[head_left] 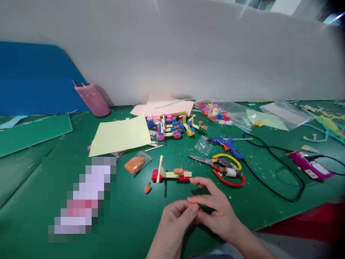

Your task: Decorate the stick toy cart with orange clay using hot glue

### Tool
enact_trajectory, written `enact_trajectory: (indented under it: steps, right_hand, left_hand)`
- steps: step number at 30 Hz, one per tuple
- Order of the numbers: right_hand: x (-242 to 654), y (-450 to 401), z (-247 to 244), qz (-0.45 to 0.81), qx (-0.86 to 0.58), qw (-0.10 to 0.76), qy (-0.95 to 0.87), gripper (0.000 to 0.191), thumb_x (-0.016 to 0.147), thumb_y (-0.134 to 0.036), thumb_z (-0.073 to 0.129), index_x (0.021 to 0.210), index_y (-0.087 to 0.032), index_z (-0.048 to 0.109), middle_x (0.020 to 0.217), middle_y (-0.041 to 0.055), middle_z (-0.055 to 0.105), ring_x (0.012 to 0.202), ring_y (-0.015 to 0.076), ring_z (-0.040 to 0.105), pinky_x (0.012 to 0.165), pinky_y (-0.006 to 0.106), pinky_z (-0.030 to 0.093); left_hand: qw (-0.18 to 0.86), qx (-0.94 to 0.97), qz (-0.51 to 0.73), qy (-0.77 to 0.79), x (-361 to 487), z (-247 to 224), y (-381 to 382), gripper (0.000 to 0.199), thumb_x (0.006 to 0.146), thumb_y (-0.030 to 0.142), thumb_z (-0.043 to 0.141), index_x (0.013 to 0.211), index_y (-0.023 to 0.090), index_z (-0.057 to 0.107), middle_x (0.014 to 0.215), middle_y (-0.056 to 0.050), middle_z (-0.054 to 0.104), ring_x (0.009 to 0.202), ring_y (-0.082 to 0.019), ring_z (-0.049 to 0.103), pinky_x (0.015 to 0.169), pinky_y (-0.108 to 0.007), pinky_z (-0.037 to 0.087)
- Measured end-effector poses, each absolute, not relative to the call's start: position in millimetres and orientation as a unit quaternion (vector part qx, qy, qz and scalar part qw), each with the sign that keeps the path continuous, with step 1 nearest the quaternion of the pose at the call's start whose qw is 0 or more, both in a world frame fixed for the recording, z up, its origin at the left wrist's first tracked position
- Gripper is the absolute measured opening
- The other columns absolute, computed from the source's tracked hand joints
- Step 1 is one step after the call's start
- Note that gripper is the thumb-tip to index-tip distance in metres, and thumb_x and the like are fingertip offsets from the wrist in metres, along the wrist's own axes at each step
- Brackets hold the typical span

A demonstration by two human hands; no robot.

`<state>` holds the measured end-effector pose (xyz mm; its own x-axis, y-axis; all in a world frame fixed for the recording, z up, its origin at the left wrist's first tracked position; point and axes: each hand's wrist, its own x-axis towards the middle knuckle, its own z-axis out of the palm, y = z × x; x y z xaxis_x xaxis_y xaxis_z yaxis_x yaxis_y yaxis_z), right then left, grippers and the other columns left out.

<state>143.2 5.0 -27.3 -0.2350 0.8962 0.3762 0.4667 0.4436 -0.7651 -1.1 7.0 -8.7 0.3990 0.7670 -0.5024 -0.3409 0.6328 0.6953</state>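
My left hand [176,219] is closed in a pinch at the table's front. A small bit of orange clay [192,204] shows between its thumb and fingers, mostly hidden. My right hand [217,207] meets it from the other side, its thumb and a finger closed on the same piece while another finger reaches forward. Just beyond lies a small craft-stick model [171,175] with red round parts and an orange piece on top. A loose lump of orange clay [147,187] sits to its left, and behind that a bag of orange clay [135,164].
Scissors [223,167] and a blue glue gun [228,144] lie to the right, its black cord looping to a purple power strip [311,165]. Several finished-looking models [169,129] stand behind, near yellow paper [121,136]. A pink tumbler [93,100] stands back left.
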Motion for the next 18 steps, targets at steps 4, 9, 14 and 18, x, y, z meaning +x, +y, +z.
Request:
enact_trajectory:
  steps: [4, 9, 14, 18]
  right_hand:
    - [141.8, 6.3, -24.3, 0.272, -0.461, 0.403, -0.743, 0.022, 0.076, -0.019, 0.061, 0.096, -0.025, 0.066, 0.123, 0.007, 0.049, 0.111, 0.0223, 0.049, 0.089, 0.036, 0.044]
    - [141.9, 6.4, -21.6, 0.288, -0.461, 0.385, -0.745, 0.041, 0.073, -0.028, 0.066, 0.113, -0.024, 0.057, 0.127, 0.0091, 0.044, 0.116, 0.0229, 0.045, 0.093, 0.036, 0.042]
    - [143.0, 7.5, -20.1, 0.286, -0.466, 0.384, -0.744, 0.041, 0.073, -0.03, 0.066, 0.112, -0.023, 0.058, 0.127, 0.0088, 0.043, 0.116, 0.0224, 0.044, 0.094, 0.036, 0.042]
    - [142.0, 10.9, -19.5, 0.289, -0.457, 0.396, -0.742, 0.032, 0.075, -0.023, 0.065, 0.106, -0.023, 0.062, 0.126, 0.0084, 0.045, 0.116, 0.0218, 0.044, 0.095, 0.036, 0.041]
  left_hand:
    - [0.814, 0.231, 0.345, 0.407, -1.8, -7.4, 8.5, 0.019, 0.064, 0.03, 0.071, 0.067, 0.011, 0.07, 0.057, -0.003, 0.062, 0.062, -0.015, 0.055, 0.068, -0.03, 0.041]
    - [0.8, 0.206, 0.359, 0.434, -4.3, -4.4, 13.3, 0.017, 0.063, 0.026, 0.073, 0.063, 0.01, 0.07, 0.063, -0.006, 0.067, 0.059, -0.011, 0.053, 0.062, -0.023, 0.04]
    - [0.786, 0.202, 0.379, 0.444, -2.7, -3.1, 16.0, 0.014, 0.063, 0.025, 0.072, 0.065, 0.011, 0.071, 0.06, -0.004, 0.066, 0.063, -0.012, 0.054, 0.063, -0.022, 0.04]
    - [0.786, 0.233, 0.366, 0.44, -2.3, -0.6, 15.0, 0.015, 0.066, 0.026, 0.07, 0.065, 0.011, 0.07, 0.061, -0.004, 0.065, 0.064, -0.012, 0.053, 0.066, -0.024, 0.039]
